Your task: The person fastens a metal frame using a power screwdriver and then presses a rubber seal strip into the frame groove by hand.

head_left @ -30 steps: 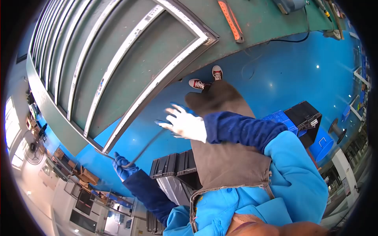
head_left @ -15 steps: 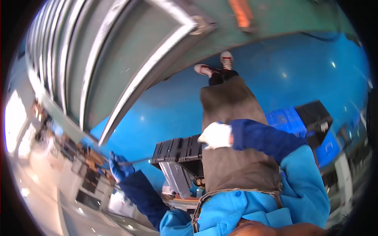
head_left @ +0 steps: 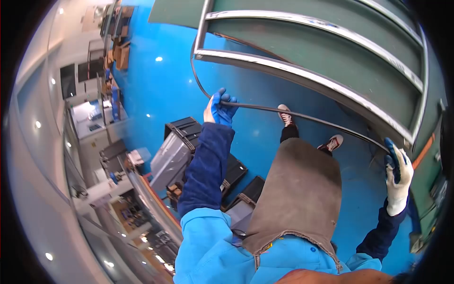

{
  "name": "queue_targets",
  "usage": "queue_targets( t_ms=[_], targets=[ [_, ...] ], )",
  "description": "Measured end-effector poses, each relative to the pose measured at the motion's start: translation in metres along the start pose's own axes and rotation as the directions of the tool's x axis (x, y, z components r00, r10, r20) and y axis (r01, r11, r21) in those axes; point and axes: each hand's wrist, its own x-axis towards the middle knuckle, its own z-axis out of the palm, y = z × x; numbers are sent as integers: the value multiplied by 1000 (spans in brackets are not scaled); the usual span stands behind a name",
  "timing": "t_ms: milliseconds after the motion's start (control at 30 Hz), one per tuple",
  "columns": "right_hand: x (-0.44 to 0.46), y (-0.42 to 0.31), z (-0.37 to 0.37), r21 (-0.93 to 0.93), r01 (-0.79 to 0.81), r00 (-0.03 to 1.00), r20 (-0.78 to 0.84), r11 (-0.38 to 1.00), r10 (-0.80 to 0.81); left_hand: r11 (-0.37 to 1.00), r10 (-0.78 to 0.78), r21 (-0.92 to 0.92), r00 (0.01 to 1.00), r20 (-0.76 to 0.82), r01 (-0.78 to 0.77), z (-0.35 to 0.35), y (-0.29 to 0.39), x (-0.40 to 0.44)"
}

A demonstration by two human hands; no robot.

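While a dark, flexible strip [head_left: 305, 116] spans the open air before the body, the left hand [head_left: 221, 110] is closed on it, upper centre of the frame. Right hand [head_left: 398, 176]: at right, fingers partly spread beside the strip's other visible end; whether they pinch it cannot be told.

Item, metal frame [head_left: 302, 75]: top centre to upper right, on a green worktable [head_left: 177, 12], one corner jutting past the edge. Progress, as judged: the strip appears to meet the frame near that corner, upper left; the length between the hands hangs apart from the long near rail, unfitted if that rail is its place.

Obscure or lacking: the join at the corner, too fine to confirm; the strip's true end, lost at the right fingertips; the frame's far portion, cut off above; an orange-handled tool [head_left: 425, 150], partly shown at right.
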Motion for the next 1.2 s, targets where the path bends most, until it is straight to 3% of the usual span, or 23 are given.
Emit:
queue_targets(
  t_ms=[100,133,267,300,433,500,533,600,633,667,767,833,900,933,1000,1033,1100,1133,1200],
  targets=[
    [23,-9,18,-208,-22,999,40,978,31,993,98,-49,990,-99,-104,-25,10,36],
    [35,-16,24,-233,4,998,58,972,9,991,95,-86,989,-113,-105,-34,16,49],
    [81,-38,56,-246,-191,981,-27,950,190,991,133,-2,971,-200,-136,-58,38,104],
    [90,-44,61,-277,-176,983,-7,945,181,992,113,-33,969,-217,-123,-64,44,112],
    [122,-60,80,-490,-409,912,-180,770,369,991,59,119,998,31,-63,-74,64,135],
    [141,-72,87,-519,-487,872,-244,702,424,997,19,67,982,186,-32,-71,65,130],
    [153,-87,93,-550,-484,873,-250,681,418,997,-76,-11,966,246,81,-65,67,122],
    [179,-129,126,-690,-146,983,-184,709,23,860,-392,-157,827,404,485,-58,72,112],
    [196,-162,158,-529,-37,980,-186,848,-73,846,-401,-174,817,414,504,-54,73,111],
    [212,-200,193,-439,53,984,-127,897,-121,809,-401,-258,817,413,528,-47,74,107],
    [243,-261,287,-171,457,869,296,873,-397,661,-413,-475,811,415,580,-40,78,117],
    [236,-259,321,119,220,923,297,968,-246,630,-382,-530,821,423,567,-42,74,125],
    [227,-256,342,246,-74,920,390,966,-29,586,-317,-624,855,411,517,-43,70,132],
    [223,-256,351,320,-248,894,440,914,88,562,-287,-666,871,398,490,-43,68,133],
    [212,-253,354,375,-643,689,664,668,291,555,-309,-658,861,405,509,-43,67,135],
    [210,-256,347,364,-649,679,672,668,294,554,-321,-651,855,408,519,-41,67,135],
    [211,-258,333,344,-791,592,640,506,490,560,-346,-627,840,417,542,-39,67,137],
    [215,-258,331,341,-797,585,640,498,498,556,-357,-625,836,416,548,-39,70,136],
    [233,-248,329,284,-475,807,519,833,283,570,-374,-600,827,419,561,-33,76,135]
  ],
)
